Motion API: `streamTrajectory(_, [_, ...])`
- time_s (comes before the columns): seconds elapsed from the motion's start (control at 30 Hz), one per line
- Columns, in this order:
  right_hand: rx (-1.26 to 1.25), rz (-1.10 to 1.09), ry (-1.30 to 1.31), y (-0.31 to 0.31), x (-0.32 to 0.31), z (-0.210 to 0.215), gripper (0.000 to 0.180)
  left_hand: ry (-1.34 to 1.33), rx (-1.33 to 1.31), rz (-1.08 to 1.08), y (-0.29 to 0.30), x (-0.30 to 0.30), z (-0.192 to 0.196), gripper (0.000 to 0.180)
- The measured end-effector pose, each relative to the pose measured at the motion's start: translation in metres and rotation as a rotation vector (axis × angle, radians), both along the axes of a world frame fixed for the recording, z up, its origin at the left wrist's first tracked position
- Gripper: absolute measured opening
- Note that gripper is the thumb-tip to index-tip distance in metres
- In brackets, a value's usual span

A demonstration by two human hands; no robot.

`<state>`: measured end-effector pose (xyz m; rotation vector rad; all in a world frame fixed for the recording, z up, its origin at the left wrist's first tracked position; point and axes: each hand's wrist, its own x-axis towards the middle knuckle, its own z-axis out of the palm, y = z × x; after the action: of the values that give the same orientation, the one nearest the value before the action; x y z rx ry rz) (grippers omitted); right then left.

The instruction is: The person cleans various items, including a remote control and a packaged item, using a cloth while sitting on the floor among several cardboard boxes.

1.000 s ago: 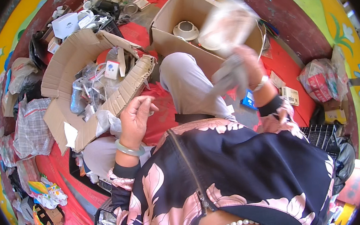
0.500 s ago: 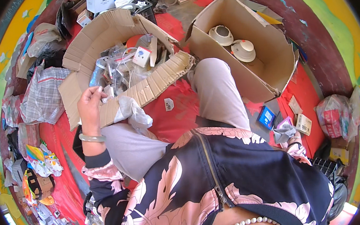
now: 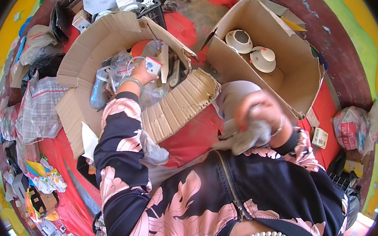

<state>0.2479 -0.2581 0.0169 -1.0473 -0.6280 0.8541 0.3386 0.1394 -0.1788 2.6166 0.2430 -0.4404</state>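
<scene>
My left hand (image 3: 139, 74) reaches into the open carton (image 3: 183, 101) on the left, its fingers closed on a small white box (image 3: 153, 65) with a red edge. Around it lie a clear plastic bottle (image 3: 99, 89), an orange disc (image 3: 141, 48) and a pale flat strip (image 3: 164, 63). Over my right knee, my right hand (image 3: 261, 111) is smeared by motion. A crumpled grey cloth (image 3: 251, 137) hangs from its grip; the exact finger positions are blurred. Another pale cloth (image 3: 153, 151) lies beside my left sleeve at the carton's near side.
To the right, a second carton (image 3: 257, 72) holds two round white fixtures (image 3: 263, 59). A plaid bag (image 3: 40, 109) and clutter line the left wall. At the right edge sits a clear plastic bag (image 3: 351, 125), near a small cream box (image 3: 319, 137).
My left hand has gone from the carton's near edge to the small white box inside. My right hand has come from the far right to over my knee, bringing the grey cloth along.
</scene>
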Motion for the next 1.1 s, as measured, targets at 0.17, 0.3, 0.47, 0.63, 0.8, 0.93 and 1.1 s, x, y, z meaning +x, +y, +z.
streamTrajectory(0.17, [-0.222,0.100,0.185,0.026,0.006,-0.023,0.022,0.056,0.205,0.100,-0.023,0.015,-0.012,0.108])
streamTrajectory(0.3, [-0.213,0.035,0.234,0.027,0.013,-0.027,0.021,-0.035,0.154,0.147,-0.024,0.019,-0.030,0.107])
streamTrajectory(0.47, [-0.223,0.065,0.245,0.027,0.014,-0.023,0.023,-0.218,-0.362,0.214,0.008,0.024,-0.032,0.099])
streamTrajectory(0.63, [-0.039,-0.052,0.316,0.022,0.010,-0.028,0.025,0.004,-1.556,0.275,0.006,-0.012,0.104,0.055])
streamTrajectory(0.8, [0.133,-0.489,0.555,0.039,0.004,-0.013,0.044,-0.162,-1.945,0.107,-0.033,-0.075,0.180,0.086])
streamTrajectory(0.93, [0.239,-0.513,0.416,0.033,0.029,-0.012,0.034,-0.340,-2.081,0.183,-0.078,-0.130,0.195,0.090])
streamTrajectory(1.1, [0.366,-0.507,0.228,0.053,0.047,0.009,0.028,-0.447,-2.261,0.394,-0.111,-0.192,0.183,0.074])
